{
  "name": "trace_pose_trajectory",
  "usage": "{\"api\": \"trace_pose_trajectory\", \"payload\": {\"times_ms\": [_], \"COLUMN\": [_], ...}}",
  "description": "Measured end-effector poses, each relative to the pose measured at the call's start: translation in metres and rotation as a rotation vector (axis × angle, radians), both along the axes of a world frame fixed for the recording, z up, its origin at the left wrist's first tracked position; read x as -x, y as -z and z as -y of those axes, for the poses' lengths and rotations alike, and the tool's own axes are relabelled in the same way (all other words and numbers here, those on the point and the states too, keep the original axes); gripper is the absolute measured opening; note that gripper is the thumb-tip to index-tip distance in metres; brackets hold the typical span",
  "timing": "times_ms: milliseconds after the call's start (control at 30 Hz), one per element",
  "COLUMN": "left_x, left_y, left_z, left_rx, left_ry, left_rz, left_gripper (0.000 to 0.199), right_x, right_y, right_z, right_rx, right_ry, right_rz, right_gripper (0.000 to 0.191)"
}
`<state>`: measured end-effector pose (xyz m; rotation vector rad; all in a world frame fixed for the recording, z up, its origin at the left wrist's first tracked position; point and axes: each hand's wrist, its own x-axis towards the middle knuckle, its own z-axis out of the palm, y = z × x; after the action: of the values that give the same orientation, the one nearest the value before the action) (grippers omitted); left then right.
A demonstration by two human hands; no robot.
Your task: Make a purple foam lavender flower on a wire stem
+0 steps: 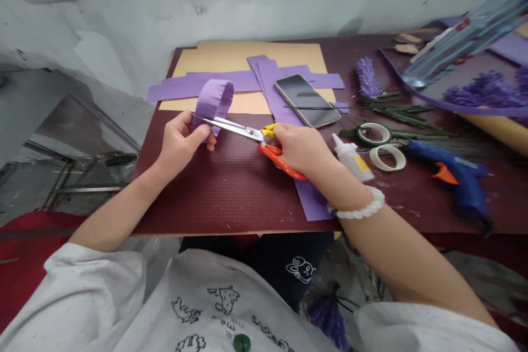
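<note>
My left hand (181,143) pinches a curled strip of purple crepe paper (212,98) near the table's left side; fine cuts fringe the strip's upper edge. My right hand (303,149) grips scissors (250,132) with one yellow and one orange handle loop. Their blades point left and reach across the paper strip at my left fingertips. Whether the blades are parted there is hard to make out. Just behind my right hand, a phone (307,100) lies on flat purple paper strips (268,82).
Tan cardboard (185,60) lies under the strips. To the right are a white glue bottle (352,158), tape rolls (388,158), a blue glue gun (454,170), green stems (406,116) and a purple flower spike (367,77). A clear plastic object (466,33) leans at the far right.
</note>
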<state>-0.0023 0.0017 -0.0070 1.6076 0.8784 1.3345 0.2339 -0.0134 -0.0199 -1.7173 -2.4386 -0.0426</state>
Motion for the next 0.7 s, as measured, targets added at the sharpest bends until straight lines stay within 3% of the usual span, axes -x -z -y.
{"api": "trace_pose_trajectory", "payload": {"times_ms": [267,700], "left_x": [-0.0017,-0.0019], "left_y": [-0.0002,-0.0033], "left_z": [-0.0017,0.0025], "left_rx": [-0.017,0.054], "left_ry": [-0.037,-0.059], "left_rz": [0.041,-0.052], "left_gripper": [0.006,0.006], "right_x": [-0.0013,-0.0021], "right_y": [0.0072,0.0014], "right_z": [-0.0028,-0.0002], "right_rx": [-0.023,-0.014], "right_ry": [-0.082,-0.041], "right_rz": [-0.120,-0.082], "right_gripper": [0.047,0.040]}}
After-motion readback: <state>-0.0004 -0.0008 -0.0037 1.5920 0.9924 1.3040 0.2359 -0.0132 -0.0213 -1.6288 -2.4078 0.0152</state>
